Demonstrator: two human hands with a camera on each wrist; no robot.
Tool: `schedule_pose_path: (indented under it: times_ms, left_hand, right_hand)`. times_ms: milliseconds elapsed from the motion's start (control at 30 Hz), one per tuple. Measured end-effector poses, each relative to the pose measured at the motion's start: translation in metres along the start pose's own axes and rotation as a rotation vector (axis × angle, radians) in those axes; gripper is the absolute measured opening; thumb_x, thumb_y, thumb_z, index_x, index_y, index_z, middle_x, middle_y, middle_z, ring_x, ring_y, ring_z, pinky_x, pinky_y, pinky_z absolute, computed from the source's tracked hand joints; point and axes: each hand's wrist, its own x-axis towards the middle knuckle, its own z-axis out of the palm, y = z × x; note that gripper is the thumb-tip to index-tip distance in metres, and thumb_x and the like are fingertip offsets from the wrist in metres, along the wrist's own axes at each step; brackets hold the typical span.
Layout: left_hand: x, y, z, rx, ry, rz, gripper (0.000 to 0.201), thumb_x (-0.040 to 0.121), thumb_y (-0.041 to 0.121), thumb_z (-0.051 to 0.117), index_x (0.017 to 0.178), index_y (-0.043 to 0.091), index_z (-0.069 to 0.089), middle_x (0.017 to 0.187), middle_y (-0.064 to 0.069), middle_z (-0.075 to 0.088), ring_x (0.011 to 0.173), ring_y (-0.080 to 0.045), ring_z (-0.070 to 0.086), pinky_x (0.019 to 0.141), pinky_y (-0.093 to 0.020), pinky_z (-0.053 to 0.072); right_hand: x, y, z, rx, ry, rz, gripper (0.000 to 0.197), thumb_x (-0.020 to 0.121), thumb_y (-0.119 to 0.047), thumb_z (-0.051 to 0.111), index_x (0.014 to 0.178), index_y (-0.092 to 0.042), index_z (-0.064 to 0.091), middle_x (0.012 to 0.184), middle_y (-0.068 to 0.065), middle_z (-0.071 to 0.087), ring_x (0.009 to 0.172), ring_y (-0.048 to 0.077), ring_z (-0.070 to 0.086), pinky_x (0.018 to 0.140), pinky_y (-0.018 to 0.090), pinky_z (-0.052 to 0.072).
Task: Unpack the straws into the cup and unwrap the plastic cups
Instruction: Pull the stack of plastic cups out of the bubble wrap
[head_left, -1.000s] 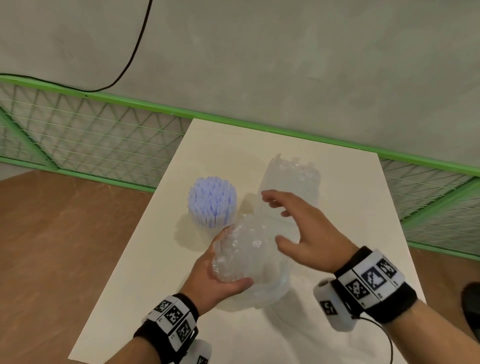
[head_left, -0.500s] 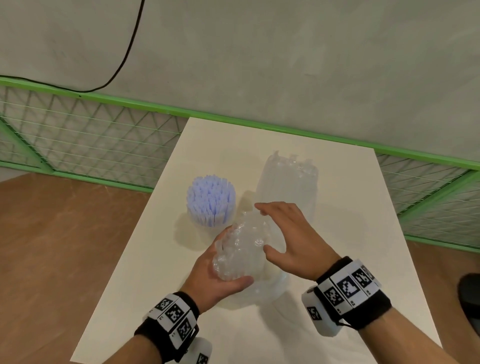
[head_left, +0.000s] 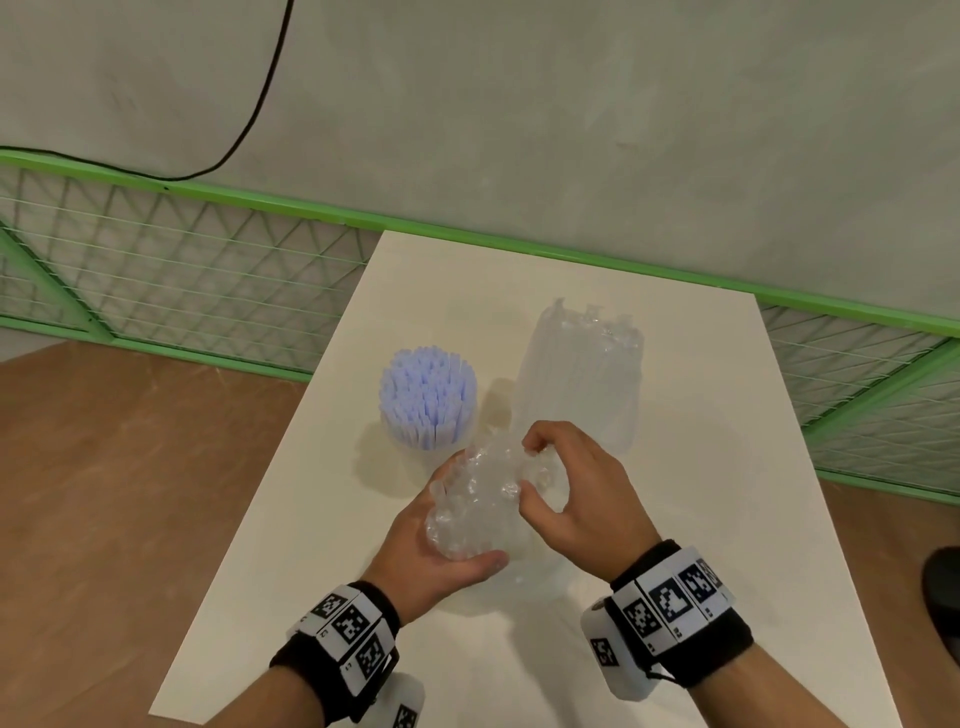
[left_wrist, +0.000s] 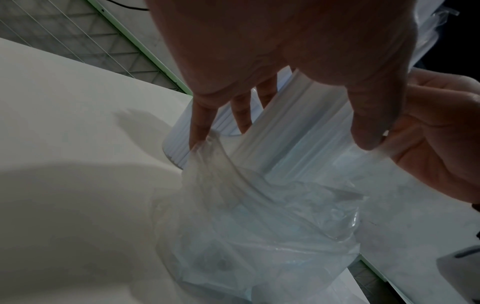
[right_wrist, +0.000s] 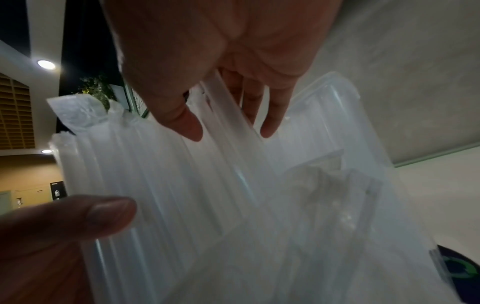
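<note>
Left hand (head_left: 441, 540) grips clear straw bundle (head_left: 475, 506) to steady it; right hand (head_left: 576, 493) pinches its top, likely freeing wrap.

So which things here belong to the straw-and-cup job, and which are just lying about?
Job:
- clear straw bundle, gripped by left hand, right hand pinching its top
- cup of purple straws
- wrapped cup stack
- loose wrapper

Lying about:
- black cable
- green mesh fence
</note>
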Motion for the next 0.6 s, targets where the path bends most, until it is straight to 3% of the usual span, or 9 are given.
schedule_pose_path:
  times_ms: [167,267,367,467,600]
  left_hand:
    - [0.002,-0.001,0.001,0.003,0.01,0.009,0.087,0.065,0.011,0.091,0.132,0.045,0.046,0.123,0.025,0.062,0.118,0.0,0.058,0.098,-0.017,0.047]
    - [0.003,0.0,0.001,0.005,0.019,0.009,0.086,0.063,0.015,0.091,0.127,0.052,0.046,0.122,0.027,0.062,0.117,0.002,0.058,0.095,-0.015,0.047]
    - [0.004,-0.001,0.002,0.011,0.033,-0.005,0.086,0.059,0.025,0.09,0.128,0.052,0.046,0.122,0.026,0.063,0.117,0.001,0.058,0.097,-0.019,0.046]
    - [0.004,-0.002,0.003,0.007,0.036,-0.008,0.085,0.06,0.022,0.091,0.129,0.048,0.048,0.123,0.025,0.063,0.116,0.001,0.059,0.098,-0.021,0.046]
    - [0.004,-0.002,0.004,0.016,0.037,0.002,0.086,0.063,0.016,0.09,0.127,0.052,0.047,0.124,0.029,0.06,0.119,0.004,0.056,0.095,-0.011,0.044]
  right_hand:
    - [0.001,-0.002,0.006,0.04,0.054,-0.048,0.032,0.08,-0.01,0.07,0.108,-0.018,0.057,0.098,-0.014,0.051,0.094,-0.005,0.049,0.084,0.008,0.036]
    - [0.001,-0.003,0.009,0.057,0.072,-0.064,0.025,0.082,-0.015,0.07,0.103,-0.02,0.057,0.098,-0.013,0.053,0.091,-0.004,0.049,0.082,0.008,0.037]
    - [-0.001,-0.001,0.013,0.074,0.071,-0.003,0.025,0.086,-0.02,0.065,0.108,-0.025,0.053,0.099,-0.015,0.058,0.091,-0.001,0.053,0.08,0.009,0.039]
    - [0.0,0.001,0.014,0.053,0.086,0.011,0.034,0.086,-0.013,0.059,0.118,-0.024,0.052,0.1,-0.012,0.056,0.095,0.0,0.053,0.083,0.008,0.037]
    - [0.002,0.002,0.015,0.012,0.115,-0.023,0.029,0.088,-0.007,0.058,0.115,-0.018,0.058,0.099,-0.014,0.049,0.092,-0.001,0.051,0.082,0.006,0.035]
